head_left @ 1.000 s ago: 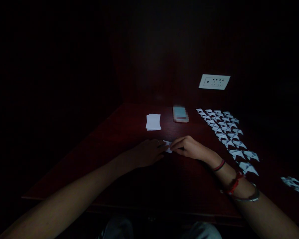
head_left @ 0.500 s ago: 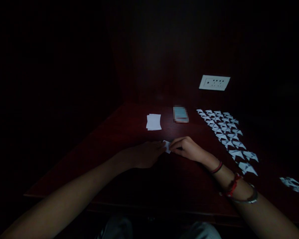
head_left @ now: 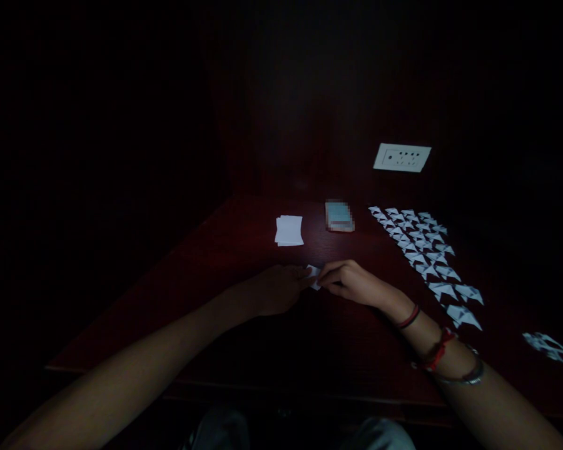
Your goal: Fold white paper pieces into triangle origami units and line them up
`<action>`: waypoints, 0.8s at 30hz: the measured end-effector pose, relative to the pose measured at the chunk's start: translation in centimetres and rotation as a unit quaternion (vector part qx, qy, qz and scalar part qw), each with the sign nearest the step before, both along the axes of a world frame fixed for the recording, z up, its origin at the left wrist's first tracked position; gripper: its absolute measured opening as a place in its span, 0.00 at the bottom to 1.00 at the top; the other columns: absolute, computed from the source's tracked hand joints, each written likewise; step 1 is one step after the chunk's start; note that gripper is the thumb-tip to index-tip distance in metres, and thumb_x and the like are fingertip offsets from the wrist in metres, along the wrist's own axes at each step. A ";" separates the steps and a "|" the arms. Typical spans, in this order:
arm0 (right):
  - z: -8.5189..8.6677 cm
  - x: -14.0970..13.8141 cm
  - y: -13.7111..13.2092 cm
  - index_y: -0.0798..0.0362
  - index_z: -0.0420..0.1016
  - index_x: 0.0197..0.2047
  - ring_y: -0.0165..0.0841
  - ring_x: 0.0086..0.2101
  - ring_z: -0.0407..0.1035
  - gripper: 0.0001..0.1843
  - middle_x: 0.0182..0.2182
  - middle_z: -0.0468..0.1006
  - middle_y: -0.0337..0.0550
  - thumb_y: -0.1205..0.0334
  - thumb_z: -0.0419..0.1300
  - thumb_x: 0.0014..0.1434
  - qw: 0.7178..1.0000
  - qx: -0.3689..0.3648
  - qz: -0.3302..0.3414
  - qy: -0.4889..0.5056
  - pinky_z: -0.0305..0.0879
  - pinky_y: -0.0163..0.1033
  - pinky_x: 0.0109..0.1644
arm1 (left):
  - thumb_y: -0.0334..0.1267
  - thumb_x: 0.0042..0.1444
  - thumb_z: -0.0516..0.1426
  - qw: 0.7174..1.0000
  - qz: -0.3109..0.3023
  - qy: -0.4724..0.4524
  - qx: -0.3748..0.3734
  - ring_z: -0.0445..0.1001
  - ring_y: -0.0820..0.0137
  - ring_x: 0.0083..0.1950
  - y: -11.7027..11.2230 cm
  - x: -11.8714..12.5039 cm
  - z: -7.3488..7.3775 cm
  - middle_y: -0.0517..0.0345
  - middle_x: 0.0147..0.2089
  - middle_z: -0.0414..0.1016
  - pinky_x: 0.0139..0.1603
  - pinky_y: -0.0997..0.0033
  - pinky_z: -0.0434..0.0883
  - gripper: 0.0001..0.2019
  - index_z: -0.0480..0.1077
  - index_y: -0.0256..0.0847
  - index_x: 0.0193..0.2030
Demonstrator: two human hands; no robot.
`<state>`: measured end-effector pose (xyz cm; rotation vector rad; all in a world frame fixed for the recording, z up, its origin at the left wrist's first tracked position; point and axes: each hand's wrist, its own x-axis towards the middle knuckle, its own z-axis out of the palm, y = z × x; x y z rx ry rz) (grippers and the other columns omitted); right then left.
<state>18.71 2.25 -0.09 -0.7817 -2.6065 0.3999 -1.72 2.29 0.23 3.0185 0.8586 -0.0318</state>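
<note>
In dim light, both hands meet over a small white piece of paper [head_left: 314, 275] on a dark red table [head_left: 244, 337]. My left hand [head_left: 274, 290] lies low on the table with its fingertips pinching the paper's left side. My right hand [head_left: 351, 281], fingers curled, pinches the paper's right side. Only a small corner of the paper shows between the fingers. Bracelets and red cords circle my right wrist.
A small stack of white paper squares [head_left: 289, 230] lies beyond the hands, a blurred bluish box [head_left: 339, 216] to its right. Several folded white paper pieces [head_left: 422, 247] run in rows at right, more [head_left: 548, 345] near the right edge. A white socket plate [head_left: 402, 157] is on the back wall.
The hands have drawn slightly closer over the paper, so less of it shows. The view shifted slightly; nothing else moved.
</note>
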 end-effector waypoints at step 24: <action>0.2 0.0 -0.1 0.56 0.73 0.35 0.27 0.33 0.66 0.11 0.33 0.72 0.42 0.71 0.51 0.51 1.000 -0.003 -0.022 0.000 0.61 0.32 0.39 | 0.26 0.51 0.44 1.000 0.013 0.000 -0.020 0.48 0.64 0.60 0.1 -0.3 -0.4 0.54 0.61 0.45 0.52 0.61 0.56 0.26 0.47 0.42 0.58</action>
